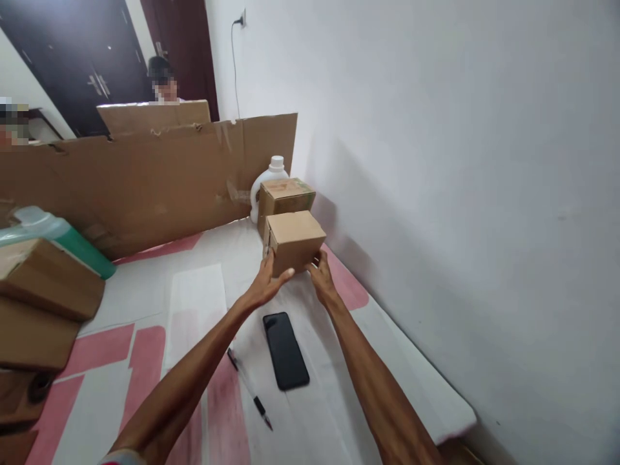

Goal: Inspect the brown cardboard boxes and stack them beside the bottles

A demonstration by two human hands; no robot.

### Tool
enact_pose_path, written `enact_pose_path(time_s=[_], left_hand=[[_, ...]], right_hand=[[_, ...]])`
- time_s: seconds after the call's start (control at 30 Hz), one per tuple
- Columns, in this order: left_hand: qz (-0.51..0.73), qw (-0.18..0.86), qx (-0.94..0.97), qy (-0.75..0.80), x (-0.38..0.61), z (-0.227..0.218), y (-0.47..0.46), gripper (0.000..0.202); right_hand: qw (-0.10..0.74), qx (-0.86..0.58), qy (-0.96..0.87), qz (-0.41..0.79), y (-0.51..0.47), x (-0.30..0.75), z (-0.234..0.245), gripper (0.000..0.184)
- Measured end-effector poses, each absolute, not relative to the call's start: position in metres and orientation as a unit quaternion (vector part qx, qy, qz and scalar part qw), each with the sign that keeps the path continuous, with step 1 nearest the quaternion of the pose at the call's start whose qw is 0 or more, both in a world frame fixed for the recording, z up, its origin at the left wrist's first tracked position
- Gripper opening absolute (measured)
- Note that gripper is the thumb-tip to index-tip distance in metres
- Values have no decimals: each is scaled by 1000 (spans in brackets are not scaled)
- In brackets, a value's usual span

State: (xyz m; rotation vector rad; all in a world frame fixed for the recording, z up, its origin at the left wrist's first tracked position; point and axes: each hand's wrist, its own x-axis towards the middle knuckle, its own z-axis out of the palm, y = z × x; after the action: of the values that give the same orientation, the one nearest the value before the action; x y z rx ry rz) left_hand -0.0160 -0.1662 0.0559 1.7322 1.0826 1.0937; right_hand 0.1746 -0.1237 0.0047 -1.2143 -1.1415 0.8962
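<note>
A small cardboard box is between my two hands, in front of another cardboard box by the wall. My left hand rests at the box's lower left corner, fingers along its side and thumb stretched across toward the front. On the lower right corner is my right hand, its fingers curled at the edge. Whether the box is lifted or stands on the table I cannot tell. Closer to me, a black smartphone lies flat between my forearms. A pen lies left of the phone.
A white jug stands behind the boxes. An upright cardboard sheet crosses the table's far side. At left are stacked cardboard boxes and a bottle of green liquid. A white wall borders the right. A person sits beyond the sheet.
</note>
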Motion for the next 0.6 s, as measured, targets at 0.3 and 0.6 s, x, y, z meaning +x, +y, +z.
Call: enact_pose_path(time_s=[0.3, 0.6], left_hand=[[424, 200, 569, 676, -127, 55, -407, 83], [471, 137, 452, 745, -166, 32, -505, 66]], right_hand=[[476, -328, -552, 600, -244, 11, 46, 51], [390, -362, -551, 643, -332, -49, 19, 58]])
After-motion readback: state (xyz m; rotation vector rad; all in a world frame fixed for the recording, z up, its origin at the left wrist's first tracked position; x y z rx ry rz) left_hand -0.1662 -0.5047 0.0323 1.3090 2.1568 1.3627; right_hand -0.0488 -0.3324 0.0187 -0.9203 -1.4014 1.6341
